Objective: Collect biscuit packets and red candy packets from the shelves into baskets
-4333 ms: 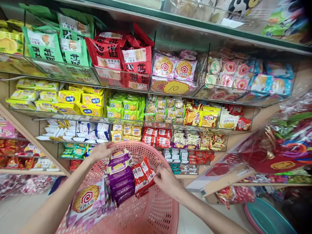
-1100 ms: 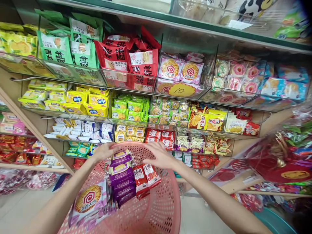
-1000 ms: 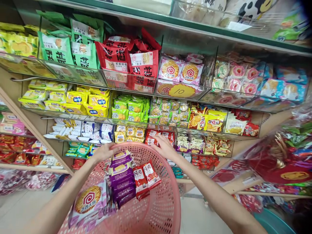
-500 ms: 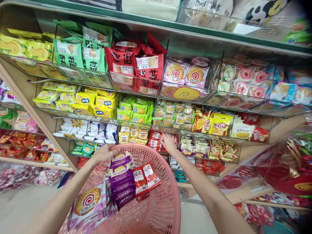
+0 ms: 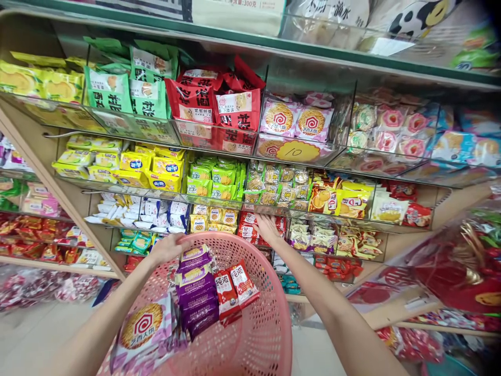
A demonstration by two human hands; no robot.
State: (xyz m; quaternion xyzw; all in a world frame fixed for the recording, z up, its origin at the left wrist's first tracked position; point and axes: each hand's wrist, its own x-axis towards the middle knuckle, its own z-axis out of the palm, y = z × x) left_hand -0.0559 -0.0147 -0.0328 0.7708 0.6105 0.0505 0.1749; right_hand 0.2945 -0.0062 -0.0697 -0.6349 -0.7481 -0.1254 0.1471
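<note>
Head camera view showed shiny red bags (image 5: pixel 23 237) on a wooden shelf (image 5: pixel 58 265) at the far left. Next was a big pink basket (image 5: pixel 276 318) with lots of little holes. Cookie packs (image 5: pixel 141 326), white and purple with a round cookie picture, lay in its left part. The left hand (image 5: pixel 166 249) was closed on the back rim of the basket. Just to the right, purple packs (image 5: pixel 198 295) lay in a row. Small yellow packs (image 5: pixel 215 215) sat behind the basket. Red and white packs (image 5: pixel 235 288) lay inside the basket, right beside the purple row. Past the rim, red shelf packs (image 5: pixel 248 231) sat low down. The right hand (image 5: pixel 270 230) reached past the rim, with its fingers over those red shelf packs. I could not tell if it was holding one or just touching. Up above was a yellow tag (image 5: pixel 297 151) with 10 on it. More to the right sat cream packs (image 5: pixel 309 236) with purple bits. Clear plastic (image 5: pixel 450 277) was at the far right, around something red and gold.
</note>
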